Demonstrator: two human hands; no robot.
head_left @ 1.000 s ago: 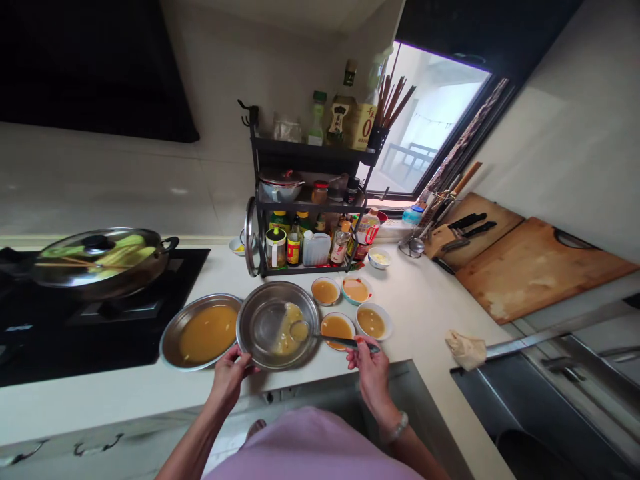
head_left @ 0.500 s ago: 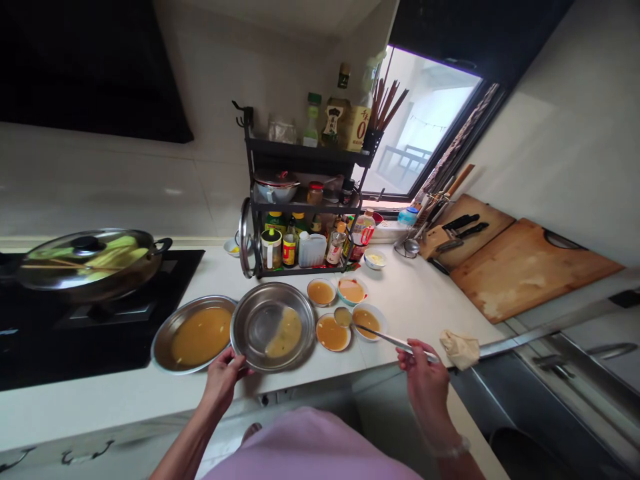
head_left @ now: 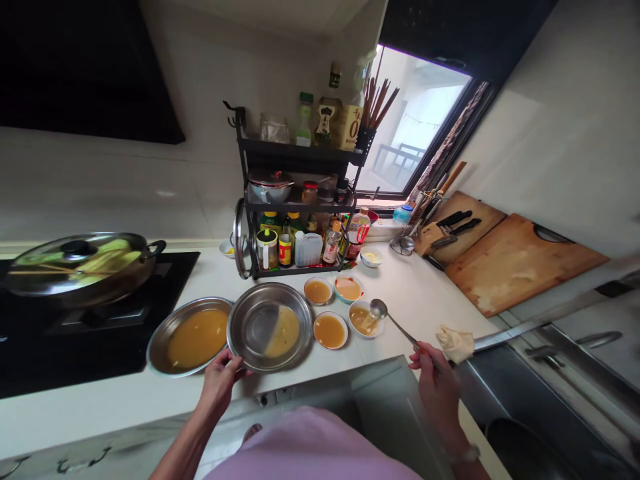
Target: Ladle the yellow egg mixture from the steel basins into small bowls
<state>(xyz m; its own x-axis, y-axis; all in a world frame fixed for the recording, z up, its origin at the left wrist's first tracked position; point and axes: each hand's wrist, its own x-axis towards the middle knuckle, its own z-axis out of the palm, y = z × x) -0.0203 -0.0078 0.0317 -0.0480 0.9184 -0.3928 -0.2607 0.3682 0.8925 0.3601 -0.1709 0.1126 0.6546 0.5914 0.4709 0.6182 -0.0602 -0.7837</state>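
Observation:
My left hand (head_left: 223,375) grips the near-left rim of a metal basin (head_left: 253,327), which is tilted so its yellowish liquid pools at the right. Closed round a ladle's handle is my right hand (head_left: 435,377). The ladle (head_left: 379,309) hangs tipped over the right edge of a small bowl (head_left: 356,331), and pale liquid runs from it into that bowl. Three more small bowls of brown liquid stand beside it: one at the near left (head_left: 330,331), one at the far left (head_left: 318,291) and one at the far right (head_left: 349,289).
Left of the basin sits another metal basin (head_left: 165,363) of brown liquid. A lidded pan (head_left: 83,270) rests on the black stove (head_left: 30,353). Behind stands a spice rack (head_left: 300,208). Cutting boards (head_left: 520,267), a cloth (head_left: 455,343) and the sink (head_left: 530,400) are on the right.
The ladle has moved right, from above the near-left small bowl to the right-hand bowl, and has tipped over. My left hand keeps its hold on the basin.

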